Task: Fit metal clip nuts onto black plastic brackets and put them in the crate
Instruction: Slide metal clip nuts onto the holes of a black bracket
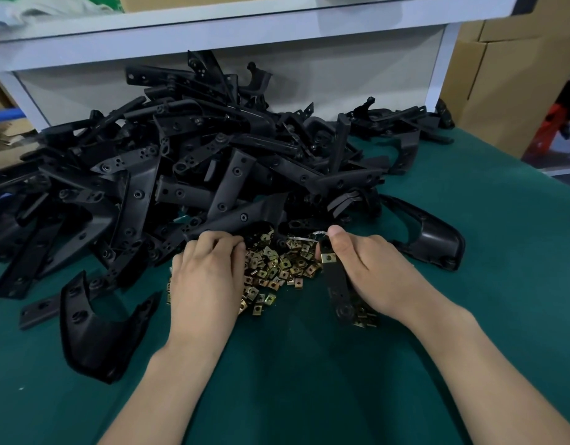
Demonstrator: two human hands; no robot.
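Brackets of black plastic are lying in one big heap across the far left of the green table, far too many and too tangled for us to count. Three curved ones are sitting apart from it: one near our left forearm, one to the right, one far right. Clip nuts, brass-coloured and in their dozens, are lying in one loose pile between our hands. We are pressing our left hand palm down on the pile, fingers curled into the nuts; whether they are pinching one we cannot tell. Our right hand is gripping one flat bracket strip, with one clip nut sitting on its far end just beside the thumb.
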